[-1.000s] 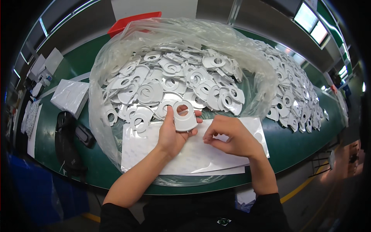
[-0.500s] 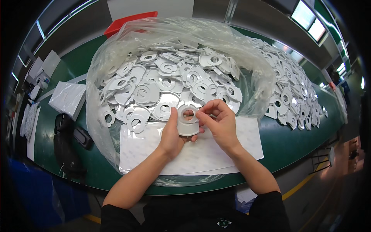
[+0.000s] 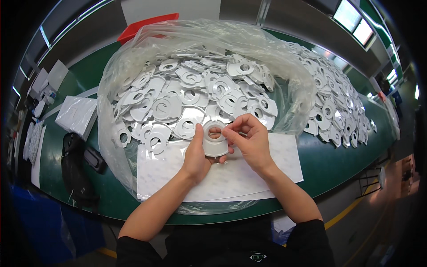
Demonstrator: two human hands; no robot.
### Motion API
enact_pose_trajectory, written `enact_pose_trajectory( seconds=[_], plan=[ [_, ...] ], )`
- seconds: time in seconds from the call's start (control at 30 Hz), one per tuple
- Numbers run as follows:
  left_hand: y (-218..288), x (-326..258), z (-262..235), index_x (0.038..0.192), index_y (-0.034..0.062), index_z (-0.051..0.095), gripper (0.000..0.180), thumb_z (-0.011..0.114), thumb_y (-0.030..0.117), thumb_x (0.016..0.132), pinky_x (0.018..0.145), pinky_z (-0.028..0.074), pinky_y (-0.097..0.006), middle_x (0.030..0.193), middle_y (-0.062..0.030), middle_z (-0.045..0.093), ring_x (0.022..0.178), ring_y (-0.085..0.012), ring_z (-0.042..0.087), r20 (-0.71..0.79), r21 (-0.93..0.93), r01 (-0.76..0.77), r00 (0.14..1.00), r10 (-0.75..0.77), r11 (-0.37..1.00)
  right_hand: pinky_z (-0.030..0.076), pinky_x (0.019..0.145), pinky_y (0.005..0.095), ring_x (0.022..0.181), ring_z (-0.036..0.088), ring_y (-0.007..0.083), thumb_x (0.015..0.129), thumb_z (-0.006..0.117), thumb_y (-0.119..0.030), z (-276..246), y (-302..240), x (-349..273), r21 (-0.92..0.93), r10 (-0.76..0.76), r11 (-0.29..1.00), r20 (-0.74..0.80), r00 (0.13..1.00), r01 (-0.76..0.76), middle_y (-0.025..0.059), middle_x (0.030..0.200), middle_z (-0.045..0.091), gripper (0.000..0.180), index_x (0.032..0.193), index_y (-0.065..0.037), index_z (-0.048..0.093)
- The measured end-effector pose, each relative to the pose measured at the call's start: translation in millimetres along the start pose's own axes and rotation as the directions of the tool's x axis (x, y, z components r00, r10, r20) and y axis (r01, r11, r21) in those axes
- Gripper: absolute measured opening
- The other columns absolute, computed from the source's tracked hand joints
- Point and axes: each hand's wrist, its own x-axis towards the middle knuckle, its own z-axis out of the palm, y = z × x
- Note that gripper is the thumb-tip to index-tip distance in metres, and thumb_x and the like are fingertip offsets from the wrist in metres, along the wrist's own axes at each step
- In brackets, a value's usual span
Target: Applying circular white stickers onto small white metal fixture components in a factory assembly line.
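My left hand point(image 3: 195, 156) is closed round a white plastic part point(image 3: 215, 148) with a round hole and a raised rim. Its thumb lies along the part's left side, and fingertips show beneath and to the right. At the right edge of the hole, my right hand point(image 3: 251, 141) pinches thumb and forefinger together, touching the rim. Whatever thin thing may be between those fingertips is hidden. Both hands are over a stack of white sheets point(image 3: 258, 178). Just beyond them is a heap of similar white parts point(image 3: 167, 107) inside a clear plastic bag point(image 3: 116, 71).
A second heap of white parts point(image 3: 331, 111) spreads over the green table point(image 3: 338, 171) on the right. To the left are a white packet point(image 3: 76, 111), a black cloth-like item point(image 3: 75, 167) and a small dark case point(image 3: 94, 159). A red tray point(image 3: 147, 27) stands behind the bag.
The whole view has shifted very slightly. Both hands keep almost the same hold on the white part, with the right fingertips still at its rim.
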Motion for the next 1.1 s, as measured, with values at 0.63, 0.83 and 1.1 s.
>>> enact_pose_trajectory(
  seconds=[0.63, 0.83, 1.1],
  plan=[
    [-1.4, 1.2, -2.9, 0.110, 0.0068, 0.049, 0.061, 0.015, 0.056, 0.097, 0.057, 0.045, -0.028, 0.098, -0.0087, 0.060, 0.081, -0.0188, 0.061, 0.029, 0.022, -0.012, 1.000, 0.011, 1.000, 0.045, 0.048, 0.0202, 0.062, 0.056, 0.0085, 0.083, 0.067, -0.004, -0.5, -2.5, 0.1, -0.016, 0.029, 0.999, 0.013, 0.999, -0.029, 0.0079, 0.080, 0.062, 0.016, 0.086, -0.002, 0.051],
    [-2.3, 1.5, -3.0, 0.109, 0.0069, 0.048, 0.061, 0.014, 0.055, 0.097, 0.057, 0.045, -0.028, 0.099, -0.0093, 0.060, 0.081, -0.0194, 0.061, 0.029, 0.016, -0.015, 0.999, 0.015, 1.000, 0.045, 0.048, 0.0181, 0.055, 0.055, 0.0064, 0.083, 0.067, -0.005, -0.2, -1.7, -0.5, -0.036, 0.014, 0.999, 0.002, 1.000, -0.014, 0.0062, 0.078, 0.063, 0.015, 0.088, -0.001, 0.053],
    [-2.5, -0.3, -3.4, 0.108, 0.0071, 0.049, 0.044, 0.029, 0.045, 0.098, 0.055, 0.045, -0.028, 0.098, -0.0083, 0.060, 0.080, -0.0177, 0.061, 0.048, 0.028, -0.051, 0.998, 0.049, 0.998, 0.044, 0.048, 0.0173, 0.055, 0.054, 0.0052, 0.082, 0.068, -0.005, 1.0, 0.9, -2.5, -0.094, -0.026, 0.995, -0.005, 1.000, 0.025, 0.0057, 0.079, 0.063, 0.015, 0.087, -0.001, 0.054]
  ],
)
